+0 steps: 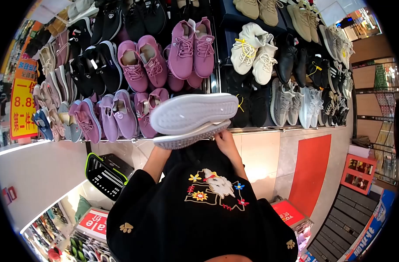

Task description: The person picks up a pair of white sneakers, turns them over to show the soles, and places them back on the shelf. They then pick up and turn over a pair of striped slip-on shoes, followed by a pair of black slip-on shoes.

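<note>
Held in the air before me is a pair of sneakers (193, 114), pale soles turned toward me, one shoe above the other. My left hand (162, 150) comes up under their left end and holds them; its fingers are hidden behind the soles. At the right end of the lower shoe (190, 136), my right hand (225, 142) is closed at the edge, fingertips against it. The uppers of both shoes are turned away from view.
Purple sneakers (193, 50) and black sneakers (107, 65) fill the display behind. To the right are cream sneakers (254, 52) and grey sneakers (286, 102). A black basket (104, 177) stands low at left. A red mat (310, 172) lies on the floor.
</note>
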Tool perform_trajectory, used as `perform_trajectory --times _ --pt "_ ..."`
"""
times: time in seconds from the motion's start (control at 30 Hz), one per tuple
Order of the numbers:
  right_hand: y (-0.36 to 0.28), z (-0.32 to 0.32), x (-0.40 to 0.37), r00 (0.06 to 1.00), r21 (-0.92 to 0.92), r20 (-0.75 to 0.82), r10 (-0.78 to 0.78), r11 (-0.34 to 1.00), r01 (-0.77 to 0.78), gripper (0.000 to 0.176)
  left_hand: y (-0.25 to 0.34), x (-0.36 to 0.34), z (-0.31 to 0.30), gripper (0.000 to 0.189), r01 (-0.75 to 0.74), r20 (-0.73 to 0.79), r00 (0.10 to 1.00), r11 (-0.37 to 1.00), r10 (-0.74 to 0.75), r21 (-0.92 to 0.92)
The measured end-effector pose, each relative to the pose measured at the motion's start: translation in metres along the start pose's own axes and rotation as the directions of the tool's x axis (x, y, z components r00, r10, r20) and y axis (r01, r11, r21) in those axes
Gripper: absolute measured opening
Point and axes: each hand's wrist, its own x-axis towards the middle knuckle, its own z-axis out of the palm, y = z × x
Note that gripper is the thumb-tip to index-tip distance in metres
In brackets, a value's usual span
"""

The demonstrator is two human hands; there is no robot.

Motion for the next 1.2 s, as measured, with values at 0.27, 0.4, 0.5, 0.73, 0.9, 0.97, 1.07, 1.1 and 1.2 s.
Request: perform_trajectory --times 0.27,0.4,0.5,0.73,0.9,0.97,1.07,1.1,1.2 --pt "-0.023 -0.026 0.006 0.997 0.294 0.070 -0.014 0.956 -0.007 0.020 -0.013 -0.031 -0.019 0.052 -0.138 -0.088 0.983 0.967 0.160 0.213" --pt "-0.042 -0.027 0.010 0.997 0.472 0.053 0.064 0.878 -0.081 0.023 -0.010 -0.049 -0.024 0.052 -0.164 -0.092 0.977 0.956 0.191 0.243" --pt "-0.042 -0.014 0.008 0.984 0.679 0.108 0.141 0.713 -0.177 0.024 -0.005 -0.064 -0.030 0.053 -0.162 -0.102 0.976 0.954 0.193 0.254" --pt "-0.084 0.014 -0.029 0.987 0.812 0.135 0.089 0.561 -0.161 0.035 0.005 -0.081 -0.032 0.054 -0.150 -0.111 0.976 0.949 0.187 0.277" --pt "-0.089 0.015 -0.045 0.983 0.845 0.165 0.081 0.502 -0.183 0.037 0.011 -0.084 -0.034 0.056 -0.123 -0.111 0.980 0.946 0.163 0.300" --pt "-0.087 0.015 -0.048 0.977 0.843 0.199 0.069 0.496 -0.207 0.033 0.013 -0.083 -0.032 0.056 -0.119 -0.089 0.984 0.942 0.154 0.314" --pt "-0.086 0.022 -0.049 0.961 0.874 0.233 0.147 0.402 -0.274 0.032 0.017 -0.072 -0.019 0.057 -0.122 -0.036 0.989 0.923 0.145 0.365" --pt "-0.083 0.021 -0.048 0.960 0.866 0.238 0.147 0.415 -0.278 0.032 0.019 -0.062 -0.009 0.057 -0.133 -0.029 0.988 0.925 0.153 0.355" --pt "-0.109 0.020 -0.050 0.920 0.925 0.190 0.343 0.253 -0.285 0.049 0.011 -0.022 0.027 0.040 0.023 -0.013 0.994 0.087 -0.107 0.996"
